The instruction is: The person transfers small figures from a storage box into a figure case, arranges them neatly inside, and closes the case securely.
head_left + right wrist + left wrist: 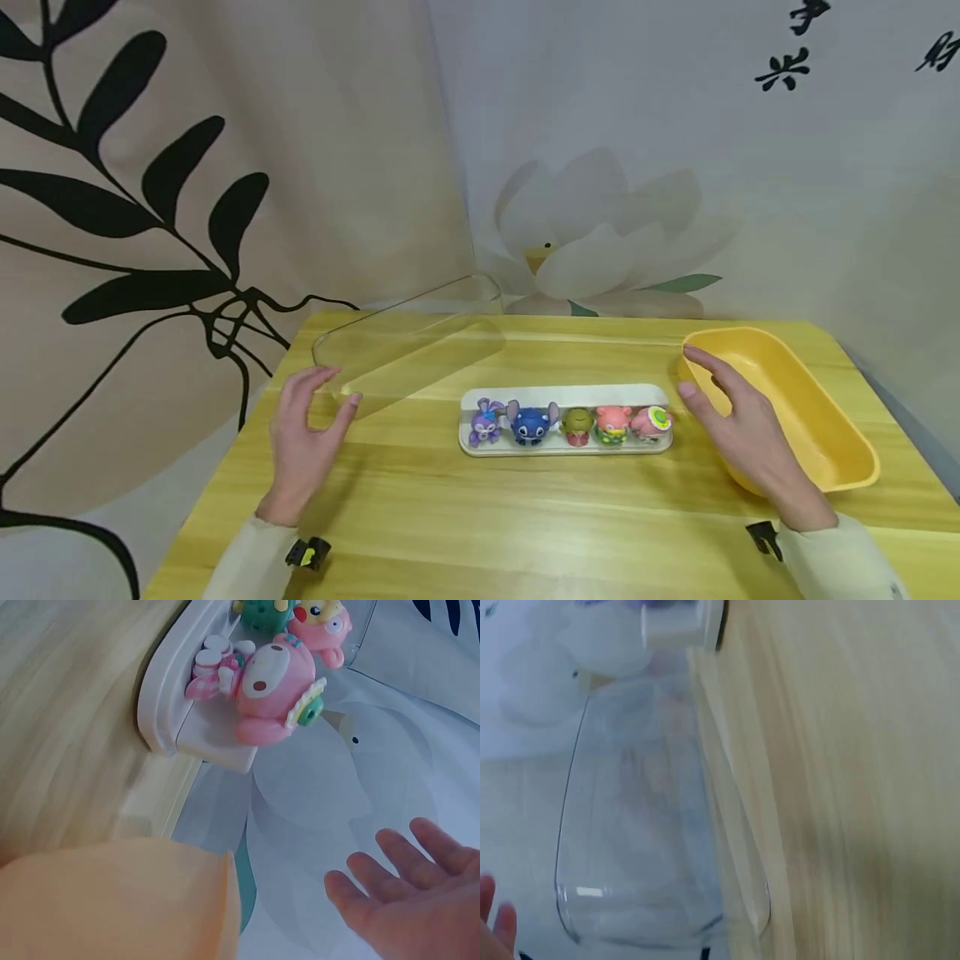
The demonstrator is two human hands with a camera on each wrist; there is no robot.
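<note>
Toward the back left of the table stands a transparent plastic cover (420, 350), its long side facing forward. Close to its left end, my left hand (309, 429) has thumb and fingers spread; the left wrist view shows the fingertips (502, 926) apart from the cover. Several small cartoon figures, among them a blue one (529, 423) and a pink one (276, 682), stand in a row on a white stepped display base (562, 448). My right hand (746, 429) hovers with fingers extended over the left side of a yellow plastic tray (813, 417), holding nothing.
Everything stands on a wooden table (480, 525), whose right edge runs just beyond the tray. Behind it hangs a pale cloth backdrop (600, 100) printed with leaves, a flower and characters.
</note>
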